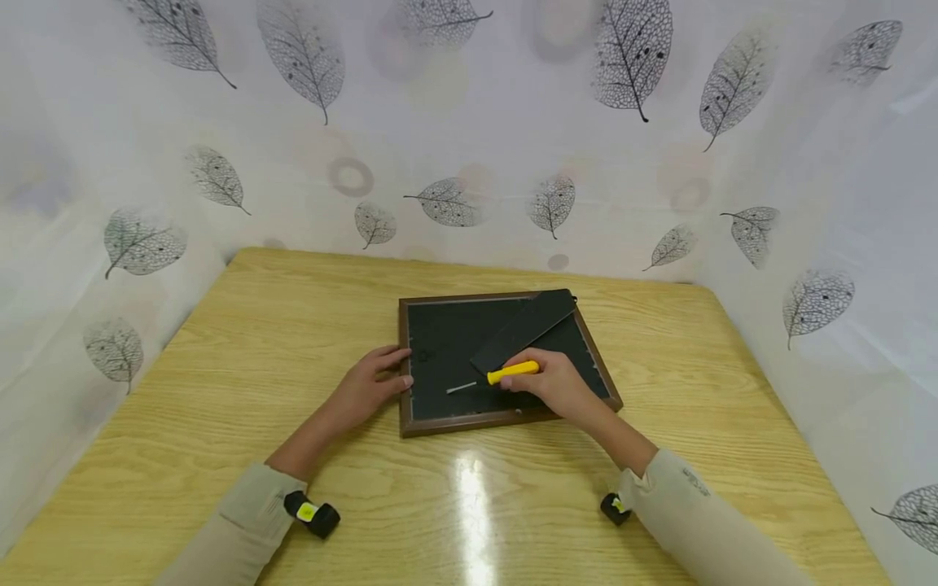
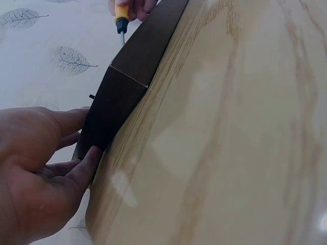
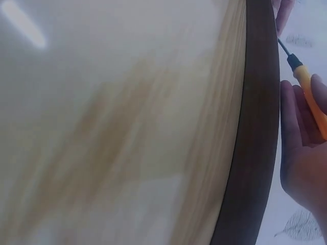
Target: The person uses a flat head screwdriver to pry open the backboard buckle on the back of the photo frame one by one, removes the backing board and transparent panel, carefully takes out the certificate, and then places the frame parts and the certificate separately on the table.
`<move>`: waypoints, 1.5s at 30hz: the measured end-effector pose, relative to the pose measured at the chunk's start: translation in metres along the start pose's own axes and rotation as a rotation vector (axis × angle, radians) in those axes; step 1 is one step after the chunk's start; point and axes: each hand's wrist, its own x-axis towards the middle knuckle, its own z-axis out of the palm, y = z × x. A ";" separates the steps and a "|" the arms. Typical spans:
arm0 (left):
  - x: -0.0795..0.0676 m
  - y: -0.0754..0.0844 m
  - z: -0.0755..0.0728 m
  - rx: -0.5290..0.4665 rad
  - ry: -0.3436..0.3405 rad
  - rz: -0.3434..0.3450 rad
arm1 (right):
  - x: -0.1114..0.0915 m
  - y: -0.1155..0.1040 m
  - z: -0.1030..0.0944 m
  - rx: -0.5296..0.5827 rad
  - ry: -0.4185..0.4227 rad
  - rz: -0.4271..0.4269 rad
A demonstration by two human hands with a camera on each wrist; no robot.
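Observation:
A picture frame (image 1: 475, 422) with a brown border lies back side up on the table, its black backing (image 1: 447, 334) and folded-down stand leg (image 1: 529, 327) showing. My right hand (image 1: 558, 382) grips a yellow-handled screwdriver (image 1: 515, 372) above the backing, its metal shaft pointing left. In the right wrist view the screwdriver (image 3: 305, 84) has a black collar below the handle. My left hand (image 1: 370, 381) rests against the left edge of the frame, fingers and thumb at the border. The left wrist view shows those fingers touching the dark side of the frame (image 2: 115, 97).
The wood-grain table (image 1: 308, 309) extends around the frame on every side. A pale cloth with leaf prints (image 1: 447, 202) hangs behind and at both sides. Black wrist cameras (image 1: 313, 514) sit at both sleeve cuffs.

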 end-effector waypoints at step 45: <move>0.018 -0.005 -0.007 0.005 0.064 -0.044 | -0.010 0.058 -0.081 0.258 0.120 0.047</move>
